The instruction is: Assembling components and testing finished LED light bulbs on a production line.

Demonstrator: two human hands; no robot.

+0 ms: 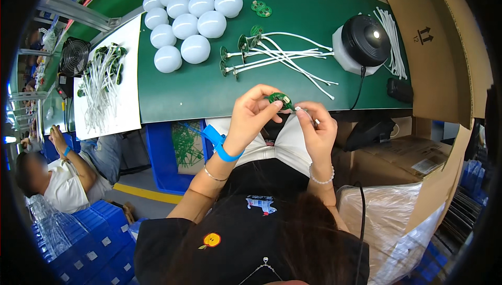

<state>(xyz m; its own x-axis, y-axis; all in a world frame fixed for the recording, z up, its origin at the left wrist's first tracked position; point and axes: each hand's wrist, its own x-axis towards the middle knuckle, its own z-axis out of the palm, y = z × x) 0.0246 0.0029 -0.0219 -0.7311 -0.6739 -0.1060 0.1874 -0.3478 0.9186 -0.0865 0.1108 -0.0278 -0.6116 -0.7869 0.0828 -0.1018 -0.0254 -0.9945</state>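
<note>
Just past the table's near edge, my left hand (254, 115) grips a small round green circuit board (281, 99) between thumb and fingers. Close beside it, my right hand (317, 125) pinches a small white cable connector (298, 109); whether it touches the board I cannot tell. Farther off on the green table lie several round boards with white cables (290, 54) attached, their cables crossing one another. Two loose green boards (261, 9) rest behind them. A blue wrist strap (222, 143) circles my left wrist.
White bulb domes (195, 49) stand grouped at the far left. A black round device (366, 37) on a white base sits at right, by a bundle of white cables (392, 44). A cardboard box (439, 49) borders the right side. Another person (68, 175) sits at left.
</note>
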